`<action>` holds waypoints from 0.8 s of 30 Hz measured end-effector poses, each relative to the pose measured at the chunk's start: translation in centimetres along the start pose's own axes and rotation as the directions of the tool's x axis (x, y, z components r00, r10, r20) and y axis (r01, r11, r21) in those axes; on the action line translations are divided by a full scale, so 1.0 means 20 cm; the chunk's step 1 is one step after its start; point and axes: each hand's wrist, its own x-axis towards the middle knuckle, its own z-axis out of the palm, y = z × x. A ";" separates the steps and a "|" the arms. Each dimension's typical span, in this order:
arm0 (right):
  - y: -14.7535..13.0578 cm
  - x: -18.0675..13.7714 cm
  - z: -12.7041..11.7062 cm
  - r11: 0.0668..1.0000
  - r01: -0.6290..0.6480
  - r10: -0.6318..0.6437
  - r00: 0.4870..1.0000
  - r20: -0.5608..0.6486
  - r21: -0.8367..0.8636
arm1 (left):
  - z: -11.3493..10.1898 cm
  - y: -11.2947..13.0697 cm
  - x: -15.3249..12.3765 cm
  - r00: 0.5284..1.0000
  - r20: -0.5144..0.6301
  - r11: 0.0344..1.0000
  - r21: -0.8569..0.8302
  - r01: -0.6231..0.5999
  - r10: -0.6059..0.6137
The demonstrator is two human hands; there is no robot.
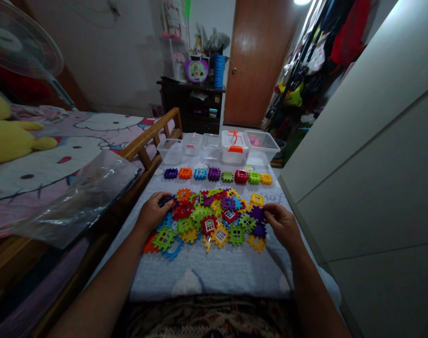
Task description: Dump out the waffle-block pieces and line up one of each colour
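Observation:
A pile of interlocking plastic building blocks (201, 216) in several colours lies on the cloth in front of me. My left hand (154, 212) is at the pile's left edge, its fingers and thumb closed round a dark blue block (165, 201). At the right edge, my right hand (280, 223) has its fingertips on the edge of a purple block (257, 213). Yellow blocks lie above and below that purple one. Behind the pile stands a row of joined blocks sorted by colour, among them an orange stack (185, 173) and a red stack (241, 176).
Clear plastic bins (172, 151) and a lidded box with an orange handle (234, 146) line the far end of the cloth-covered table (210, 277). On the left are a wooden bed rail (139, 136) and a plastic bag (83, 197). A white cabinet (361, 141) borders the right.

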 end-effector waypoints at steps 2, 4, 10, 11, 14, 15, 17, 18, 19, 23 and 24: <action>-0.02 0.03 0.04 0.996 -0.033 0.032 0.999 0.017 0.077 | 0.00 0.00 0.00 1.000 -0.001 1.000 -0.004 0.000 0.000; -0.04 0.06 0.09 0.994 -0.039 0.034 0.998 0.047 0.099 | 0.00 0.00 0.00 1.000 -0.001 1.000 -0.005 0.001 -0.001; -0.05 0.11 0.22 0.982 0.074 -0.070 0.997 0.029 -0.173 | 0.00 0.01 -0.01 1.000 0.001 1.000 -0.011 0.003 -0.003; -0.05 0.12 0.23 0.972 0.086 -0.083 0.996 0.022 -0.221 | 0.00 0.01 -0.01 1.000 0.000 1.000 -0.011 -0.001 0.001; -0.02 0.14 0.21 0.933 0.139 -0.145 0.989 0.006 -0.331 | 0.00 0.00 0.00 1.000 0.002 1.000 -0.012 -0.007 0.007; 0.00 0.14 0.19 0.922 0.154 -0.164 0.986 0.001 -0.355 | 0.00 0.00 0.00 1.000 0.004 1.000 -0.011 -0.007 0.007; 0.01 0.13 0.13 0.908 0.163 -0.174 0.985 0.008 -0.385 | 0.00 0.00 0.00 1.000 0.007 1.000 -0.009 -0.008 0.008; 0.01 0.11 0.09 0.905 0.159 -0.160 0.987 0.032 -0.395 | 0.00 0.00 0.00 1.000 0.008 1.000 -0.007 -0.008 0.008; 0.01 0.10 0.05 0.901 0.154 -0.135 0.988 0.073 -0.405 | 0.00 -0.01 0.00 1.000 0.008 1.000 -0.006 -0.009 0.009; 0.00 -0.01 -0.09 0.881 0.168 -0.030 0.953 0.300 -0.443 | 0.00 -0.01 0.00 1.000 0.001 1.000 -0.010 0.000 0.000; 0.00 -0.03 -0.11 0.875 0.178 -0.018 0.941 0.337 -0.450 | 0.00 -0.01 0.00 1.000 0.000 1.000 -0.013 0.001 -0.001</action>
